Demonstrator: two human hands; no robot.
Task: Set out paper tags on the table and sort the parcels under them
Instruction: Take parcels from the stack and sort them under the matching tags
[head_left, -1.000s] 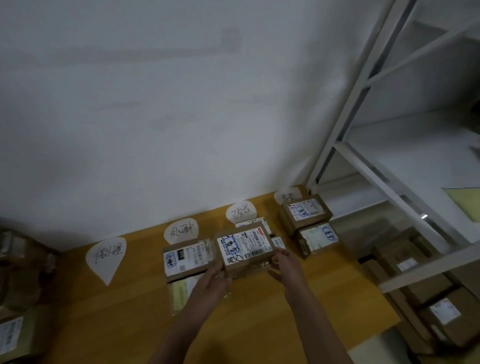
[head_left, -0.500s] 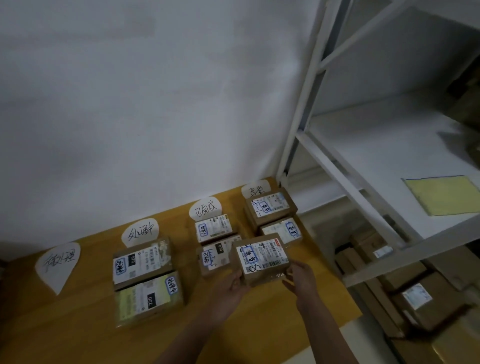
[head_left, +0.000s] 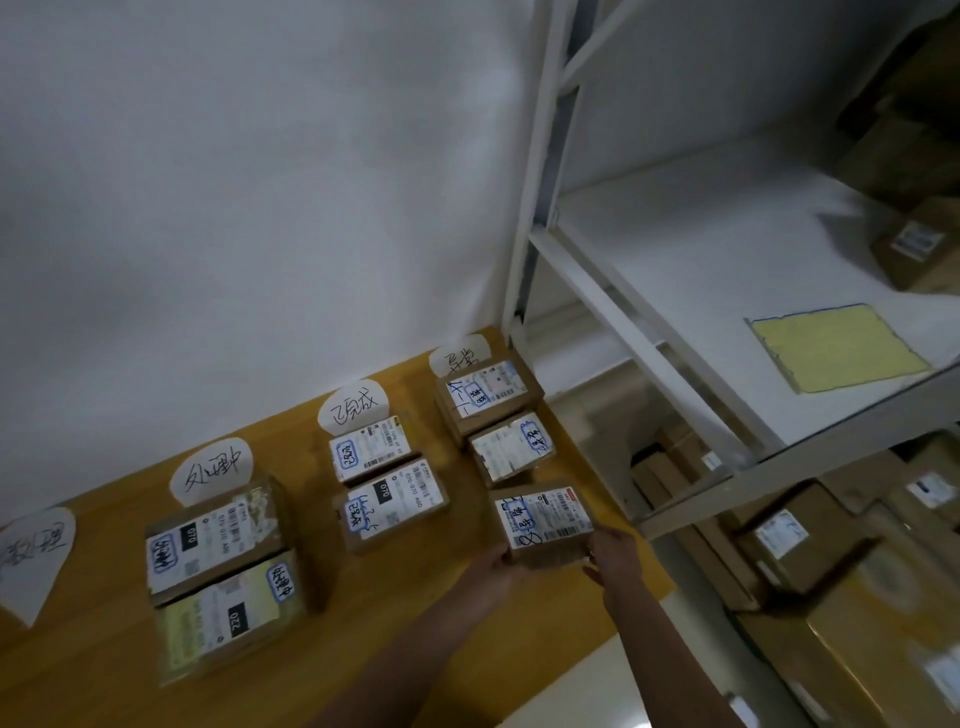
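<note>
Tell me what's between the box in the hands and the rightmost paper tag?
Two parcels in a row: a far parcel by the tag, then a near parcel before the held box. The head view shows this.

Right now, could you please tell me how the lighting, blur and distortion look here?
Head view: dim light, no glare on the orange-brown wooden table. Head view: the wide lens tilts the white metal shelf rack. Head view: the label on the brown cardboard parcel between left hand and right hand is soft. Head view: the leftmost white paper tag is blurred.
</note>
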